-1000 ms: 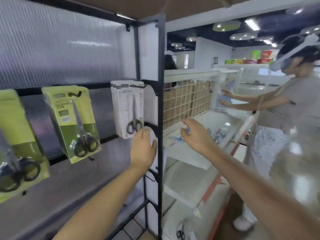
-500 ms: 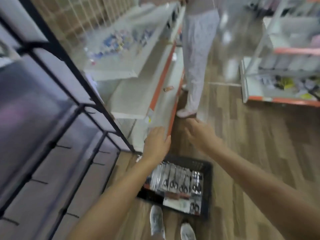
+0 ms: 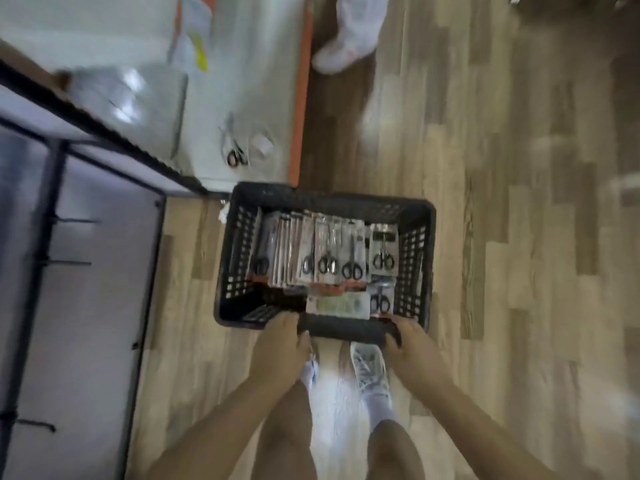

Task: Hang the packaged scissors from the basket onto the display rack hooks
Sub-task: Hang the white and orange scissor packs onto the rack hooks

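A black plastic basket (image 3: pixel 239 258) stands on the wooden floor in front of my feet. Inside it lie several packaged scissors (image 3: pixel 325 254) in clear packs, fanned in a row, with another pack (image 3: pixel 337 304) lying flat nearer me. My left hand (image 3: pixel 280 344) grips the basket's near rim at its left part. My right hand (image 3: pixel 412 346) grips the same rim at its right part. The display rack (image 3: pixel 79 258) is on the left, with bare black hooks (image 3: pixel 69 263) sticking out of its panel.
A low white shelf with an orange edge (image 3: pixel 298 109) lies beyond the basket, with a loose pair of scissors (image 3: pixel 235 155) on it. Another person's shoe (image 3: pixel 341 53) stands at the top. My own shoes (image 3: pixel 369 368) are just behind the basket.
My view has tipped from the rack down to the floor. Both hands have come down from the rack and taken hold of the basket's near rim.
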